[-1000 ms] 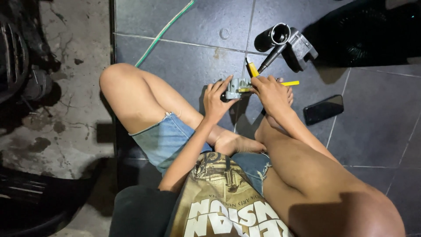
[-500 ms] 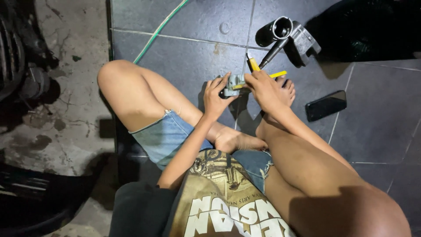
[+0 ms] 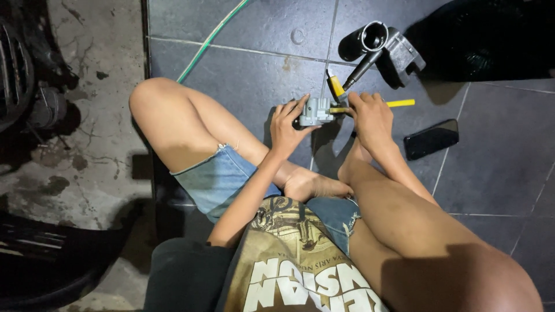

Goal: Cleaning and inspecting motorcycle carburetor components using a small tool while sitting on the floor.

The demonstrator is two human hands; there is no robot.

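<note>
I sit cross-legged on a dark tiled floor. My left hand (image 3: 287, 128) grips a small grey metal part (image 3: 315, 111), like a carburettor body, held just above the floor in front of my legs. My right hand (image 3: 370, 118) is closed on a yellow-handled screwdriver (image 3: 400, 103) lying level, its tip end against the right side of the metal part. The two hands are close together, with the part between them.
A second yellow-and-black-handled tool (image 3: 336, 88) and a black cylindrical part with a metal rim (image 3: 376, 43) lie on the floor just beyond my hands. A dark phone (image 3: 430, 138) lies to the right. A green hose (image 3: 211, 37) runs at upper left, by rough concrete.
My hands and the metal part sit a little lower in view than before, the camera having shifted. The right hand stays on the screwdriver against the part.
</note>
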